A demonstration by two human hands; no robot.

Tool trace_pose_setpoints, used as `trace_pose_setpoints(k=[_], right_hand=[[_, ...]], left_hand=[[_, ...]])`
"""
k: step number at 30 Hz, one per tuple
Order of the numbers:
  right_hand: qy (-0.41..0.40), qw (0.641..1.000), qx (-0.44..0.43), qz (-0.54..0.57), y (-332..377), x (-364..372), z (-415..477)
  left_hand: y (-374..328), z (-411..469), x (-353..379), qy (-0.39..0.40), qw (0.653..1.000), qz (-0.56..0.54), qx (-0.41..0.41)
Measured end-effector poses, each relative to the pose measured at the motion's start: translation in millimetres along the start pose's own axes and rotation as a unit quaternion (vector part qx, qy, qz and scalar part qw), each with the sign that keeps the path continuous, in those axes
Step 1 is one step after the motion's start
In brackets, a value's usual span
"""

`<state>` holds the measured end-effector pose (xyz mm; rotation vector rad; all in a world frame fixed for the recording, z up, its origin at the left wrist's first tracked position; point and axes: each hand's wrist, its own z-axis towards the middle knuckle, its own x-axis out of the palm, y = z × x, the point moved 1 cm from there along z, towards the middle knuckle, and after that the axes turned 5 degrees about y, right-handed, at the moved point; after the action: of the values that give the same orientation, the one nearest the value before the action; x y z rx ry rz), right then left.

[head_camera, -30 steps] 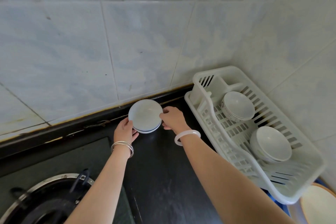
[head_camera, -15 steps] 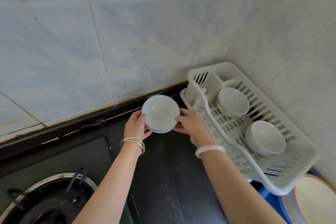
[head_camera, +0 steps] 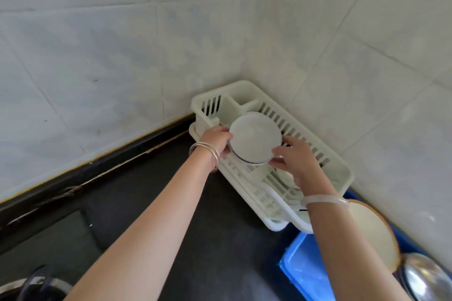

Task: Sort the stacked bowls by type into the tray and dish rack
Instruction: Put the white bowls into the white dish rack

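Observation:
A small stack of white bowls (head_camera: pixel 254 139) with a dark rim line hangs over the far end of the white plastic dish rack (head_camera: pixel 340 166). My left hand (head_camera: pixel 216 140) grips its left edge and my right hand (head_camera: pixel 296 159) grips its right and lower edge. The bowls that sat in the rack are hidden behind the stack and my right hand. A blue tray (head_camera: pixel 300 269) lies at the lower right, just past the rack's near end.
The rack sits in the corner of the tiled walls on a black counter (head_camera: pixel 220 239). A tan-rimmed plate (head_camera: pixel 374 234) leans by the tray and a steel bowl (head_camera: pixel 425 281) lies at the bottom right. A gas burner (head_camera: pixel 34 286) shows at the bottom left.
Both hands have lifted the stack off the counter by the wall and carried it right, over the dish rack. The view has swung right with them.

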<state>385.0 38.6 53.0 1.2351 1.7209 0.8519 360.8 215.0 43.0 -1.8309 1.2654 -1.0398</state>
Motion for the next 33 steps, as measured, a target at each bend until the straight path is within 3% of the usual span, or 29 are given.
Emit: trace_pose_setpoints(k=[7,14,24,33], right_hand=[[-0.033,0.995,0.067,0.072,-40,-15,15],[-0.044,0.987,0.124,0.098,-66,-8,25],[-0.050,0.981,0.150,0.114,-77,-5,18],[-0.009,0.979,0.150,0.135,-78,-8,8]], left_hand=[[16,52,31,0.036,0.971,0.230,-0.047],[24,64,42,0.030,0.883,0.467,-0.032],[20,69,51,0.081,0.776,0.620,-0.078],[23,68,55,0.088,0.802,0.589,-0.051]])
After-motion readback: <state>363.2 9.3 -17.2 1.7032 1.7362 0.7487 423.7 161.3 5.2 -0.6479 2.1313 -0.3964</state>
